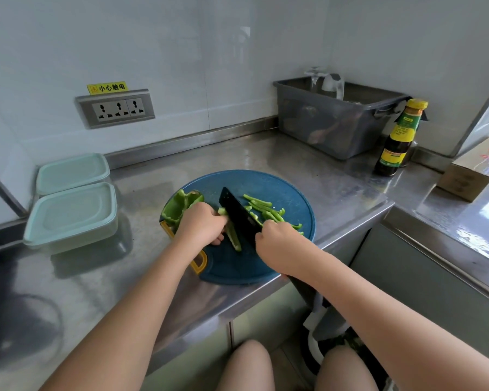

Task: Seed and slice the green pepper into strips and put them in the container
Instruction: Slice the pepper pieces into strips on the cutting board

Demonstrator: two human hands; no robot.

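Along the left edge of the tabletop (336, 179) two pale green tubs sit touching, the near container (71, 215) and the far container (72, 172) behind it, both with their lids on and well apart from my hands. At the back edge stands a grey tub (333, 119) with something white and something clear sticking up out of it. Just to its right is a dark sauce bottle (398, 139) with a yellow cap, and a cardboard box (463, 179) lies further right in the corner. A wall socket (116, 108) with a yellow warning label (108, 87) is set in the wall above the back edge. Nothing lies between the round blue cutting board (266, 184) and the containers but bare steel. The board sits at the front edge, its yellow handle (199, 262) under my left forearm. My left hand (201, 221) has its fingers curled down onto the pepper piece (233, 235), pinning it to the board, knuckles close beside the blade. My right hand (277, 244) is wrapped tight round the handle of the black knife (236, 213), whose blade stands on the pepper piece, just right of my left fingers. The uncut pepper halves (178, 206) lie at the board's left rim, behind my left hand. The cut strips (266, 208) lie loose on the right of the blade, just beyond my right hand.
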